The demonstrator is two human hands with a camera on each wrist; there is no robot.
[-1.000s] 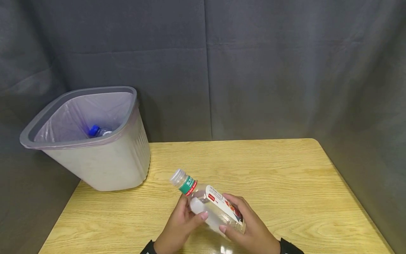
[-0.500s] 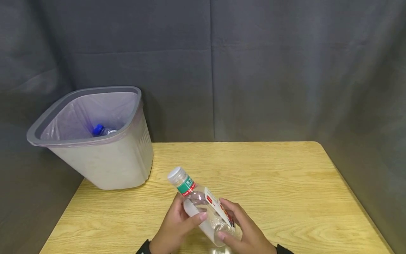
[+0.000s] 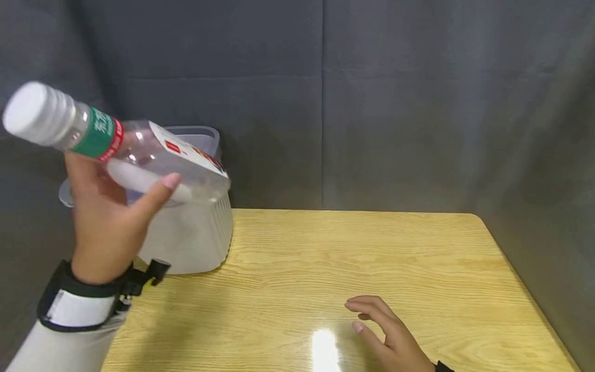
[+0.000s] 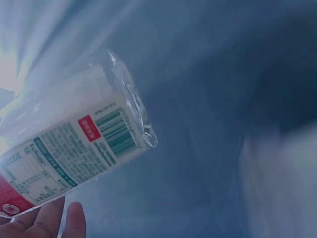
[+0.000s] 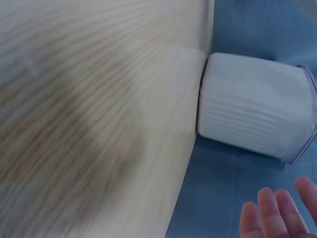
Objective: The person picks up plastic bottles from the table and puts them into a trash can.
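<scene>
A clear plastic bottle (image 3: 186, 175) with a white cap and a green-and-red neck band is up in the air at the left of the head view. My left hand (image 3: 109, 222) grips it from below, thumb along its near side. Tilted, the bottle has its cap toward the upper left and overlaps the bin in this view. Its base and printed label (image 4: 74, 153) fill the left of the left wrist view, with fingertips (image 4: 74, 220) under it. Over the front of the table, my right hand (image 3: 390, 333) holds nothing, its fingers loosely bent.
A whitish bin (image 3: 200, 237) with a grey rim and a liner stands at the table's back left, partly hidden by the bottle and left hand. The wooden table (image 3: 362, 253) reaches back to a dark grey curtain (image 3: 269, 103).
My left hand has lifted the bottle up and to the left, toward the bin. The right hand has let go of it and stays low, a little further right.
</scene>
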